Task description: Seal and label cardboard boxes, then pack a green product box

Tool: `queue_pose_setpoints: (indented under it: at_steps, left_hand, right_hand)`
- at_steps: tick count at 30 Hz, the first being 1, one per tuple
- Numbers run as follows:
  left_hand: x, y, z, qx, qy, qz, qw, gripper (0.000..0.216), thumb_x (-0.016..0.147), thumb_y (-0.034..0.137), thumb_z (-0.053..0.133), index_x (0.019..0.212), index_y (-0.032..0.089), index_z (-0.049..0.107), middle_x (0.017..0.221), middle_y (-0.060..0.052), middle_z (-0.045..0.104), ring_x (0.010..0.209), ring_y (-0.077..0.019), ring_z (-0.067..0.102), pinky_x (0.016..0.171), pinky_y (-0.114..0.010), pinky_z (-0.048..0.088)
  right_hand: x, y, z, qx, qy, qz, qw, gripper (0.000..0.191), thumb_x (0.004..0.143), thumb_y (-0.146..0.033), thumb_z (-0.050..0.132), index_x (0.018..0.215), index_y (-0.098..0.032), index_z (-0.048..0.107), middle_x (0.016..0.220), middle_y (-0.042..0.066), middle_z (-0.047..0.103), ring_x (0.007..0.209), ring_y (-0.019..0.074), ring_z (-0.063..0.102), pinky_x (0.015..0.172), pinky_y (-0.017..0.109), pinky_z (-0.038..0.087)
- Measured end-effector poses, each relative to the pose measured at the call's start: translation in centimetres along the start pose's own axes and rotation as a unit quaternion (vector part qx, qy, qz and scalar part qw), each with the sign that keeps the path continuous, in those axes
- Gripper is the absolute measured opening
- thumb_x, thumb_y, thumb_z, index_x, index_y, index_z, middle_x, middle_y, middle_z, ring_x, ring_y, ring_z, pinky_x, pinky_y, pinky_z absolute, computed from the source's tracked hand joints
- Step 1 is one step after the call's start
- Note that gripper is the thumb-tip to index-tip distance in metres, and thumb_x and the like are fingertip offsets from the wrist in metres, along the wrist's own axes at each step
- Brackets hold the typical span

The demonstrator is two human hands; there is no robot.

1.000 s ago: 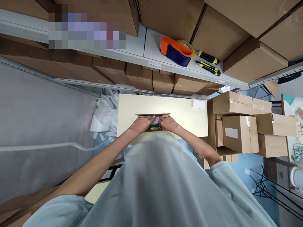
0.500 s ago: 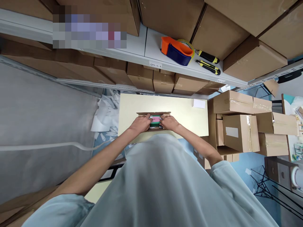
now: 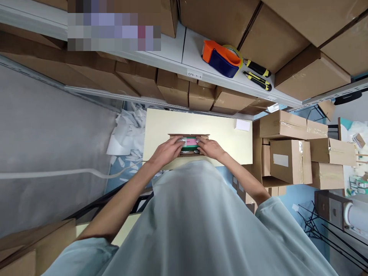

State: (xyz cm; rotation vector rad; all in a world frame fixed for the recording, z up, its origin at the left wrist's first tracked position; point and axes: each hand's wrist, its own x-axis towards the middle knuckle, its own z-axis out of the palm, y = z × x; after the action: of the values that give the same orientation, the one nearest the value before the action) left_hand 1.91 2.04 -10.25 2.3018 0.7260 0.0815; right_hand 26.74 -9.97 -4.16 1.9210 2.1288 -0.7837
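A small pink and green package [image 3: 191, 142], with what looks like pale wrap at its ends, lies inside an open cardboard box [image 3: 189, 155] on the pale yellow table. My left hand [image 3: 166, 150] reaches over the box's left side, its fingers stretched out onto the package's left end. From the other side, my right hand [image 3: 212, 148] rests its spread fingers at the right end. Both thumbs are hard to make out. My hands cover the box's left and right sides, while its far and near edges show.
A white box [image 3: 242, 125] sits at the table's [image 3: 163, 120] far right. Overhead, a shelf [image 3: 189, 46] carries an orange and blue tape dispenser [image 3: 221, 59], utility knives [image 3: 257, 74] and cartons. More cartons [image 3: 290, 161] are stacked right; paper scraps [image 3: 129, 130] lie left.
My fingers have straightened and loosened over the package's ends, with my left hand drawn slightly back. The package stays in the box. The camera view has shifted a little.
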Motion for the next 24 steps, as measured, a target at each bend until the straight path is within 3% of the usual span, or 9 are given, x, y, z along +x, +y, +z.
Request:
queue_pose_setpoints:
  at_steps: [4,7,9,14,17,20,22,24]
  left_hand:
    - [-3.5,-1.6,0.2,-0.046,0.033,-0.059,0.997,0.053,0.103,0.055,0.063,0.147,0.028,0.075,0.155,-0.011,0.071,0.153,-0.0368,0.056,0.132,-0.052,0.046]
    - [-5.2,-2.6,1.5,-0.075,0.008,-0.083,0.994,0.073,0.094,0.064,0.074,0.153,0.023,0.07,0.154,-0.014,0.073,0.162,-0.0409,0.046,0.133,-0.054,0.043]
    - [-5.5,-2.9,2.3,-0.095,0.014,-0.091,0.991,0.071,0.098,0.062,0.068,0.156,0.021,0.066,0.155,-0.015,0.072,0.161,-0.0392,0.048,0.133,-0.053,0.044]
    - [-4.4,-2.4,3.1,-0.11,0.055,-0.125,0.985,0.056,0.106,0.041,0.055,0.158,0.022,0.06,0.144,-0.014,0.077,0.141,-0.0338,0.065,0.127,-0.051,0.049]
    - [-3.3,-1.7,2.9,-0.095,0.073,-0.161,0.98,0.07,0.102,0.032,0.058,0.17,0.016,0.045,0.137,-0.016,0.077,0.132,-0.0344,0.069,0.12,-0.05,0.055]
    - [-2.5,-1.1,2.4,-0.058,0.108,-0.191,0.974,0.093,0.095,0.029,0.066,0.179,0.014,0.028,0.158,-0.024,0.059,0.132,-0.0367,0.069,0.108,-0.049,0.062]
    - [-2.3,-1.2,2.1,-0.034,0.113,-0.177,0.977,0.095,0.092,0.026,0.069,0.179,0.019,0.031,0.171,-0.024,0.044,0.134,-0.0375,0.068,0.103,-0.049,0.064]
    - [-2.4,-1.6,2.0,-0.021,0.104,-0.146,0.984,0.082,0.093,0.026,0.069,0.172,0.024,0.046,0.172,-0.021,0.041,0.136,-0.037,0.067,0.104,-0.049,0.064]
  right_hand:
    - [-4.1,1.2,0.3,0.103,0.055,0.04,0.992,0.041,0.119,-0.041,0.056,0.154,-0.023,0.068,0.169,0.011,0.062,0.148,0.0273,0.065,0.121,0.041,0.056]
    - [-6.0,1.7,1.7,0.156,0.038,0.045,0.986,0.067,0.106,-0.055,0.078,0.162,-0.021,0.062,0.164,0.013,0.066,0.151,0.0314,0.061,0.124,0.046,0.053]
    - [-6.2,1.9,2.7,0.162,0.026,0.05,0.985,0.073,0.105,-0.054,0.079,0.165,-0.018,0.058,0.163,0.016,0.066,0.149,0.0328,0.061,0.125,0.047,0.052]
    - [-4.4,2.2,4.3,0.134,0.045,0.09,0.986,0.048,0.119,-0.036,0.055,0.163,-0.016,0.058,0.15,0.018,0.074,0.138,0.0292,0.067,0.121,0.044,0.052]
    - [-3.2,2.2,4.9,0.131,0.062,0.126,0.981,0.052,0.115,-0.03,0.063,0.164,-0.018,0.053,0.14,0.016,0.078,0.131,0.0288,0.071,0.116,0.044,0.055]
    - [-2.4,2.1,5.6,0.146,0.119,0.184,0.965,0.063,0.112,-0.024,0.062,0.172,-0.018,0.041,0.133,0.016,0.078,0.124,0.0295,0.073,0.107,0.043,0.061]
    - [-2.2,2.0,5.9,0.138,0.163,0.216,0.953,0.073,0.111,-0.024,0.061,0.177,-0.019,0.032,0.139,0.018,0.073,0.117,0.0303,0.075,0.098,0.043,0.065]
    - [-2.2,1.9,6.0,0.122,0.183,0.214,0.952,0.074,0.109,-0.024,0.06,0.178,-0.025,0.033,0.149,0.019,0.065,0.108,0.0283,0.076,0.089,0.04,0.066]
